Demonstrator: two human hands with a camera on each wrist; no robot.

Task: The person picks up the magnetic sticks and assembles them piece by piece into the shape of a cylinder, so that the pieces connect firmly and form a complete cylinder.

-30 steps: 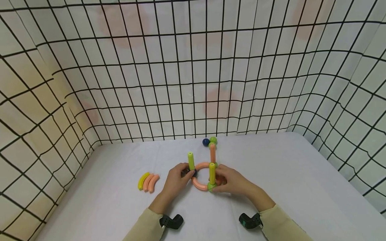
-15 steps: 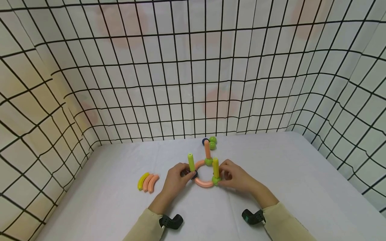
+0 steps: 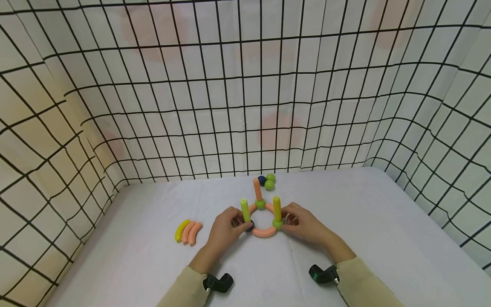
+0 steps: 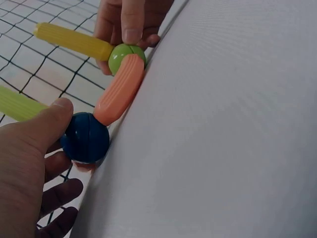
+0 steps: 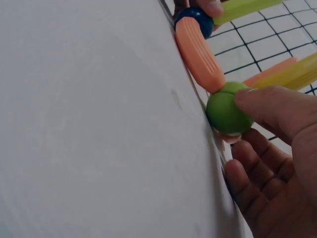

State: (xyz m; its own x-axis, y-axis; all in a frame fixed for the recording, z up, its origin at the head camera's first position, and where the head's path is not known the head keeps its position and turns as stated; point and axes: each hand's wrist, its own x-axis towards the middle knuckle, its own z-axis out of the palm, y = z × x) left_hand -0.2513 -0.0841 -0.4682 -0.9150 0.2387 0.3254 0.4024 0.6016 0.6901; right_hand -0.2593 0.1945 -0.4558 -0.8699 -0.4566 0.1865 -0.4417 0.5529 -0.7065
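A white wall with a black grid [image 3: 252, 89] wraps the back and both sides. Within it spreads a table [image 3: 364, 213] under white cloth; its far edge runs along the wall's foot, and its side edges slant outward toward the viewer. The widest stretch of cloth lies right of the hands, a narrower one beyond the pieces at left.

Near the table's middle sits a ring frame [image 3: 264, 233] of curved coral tubes and balls, with yellow, lime and coral rods standing up from it, well inside every edge. The left hand [image 3: 226, 228] pinches its dark blue ball [image 4: 86, 138], lower fingers loosely bent; the right hand [image 3: 303, 224], partly curled, grips its green ball [image 5: 228, 111] between thumb and fingers.

Three curved pieces [image 3: 185, 231], one yellow and two coral, lie side by side left of the left hand. Three loose balls [image 3: 270, 185] cluster near the far edge, behind the frame.
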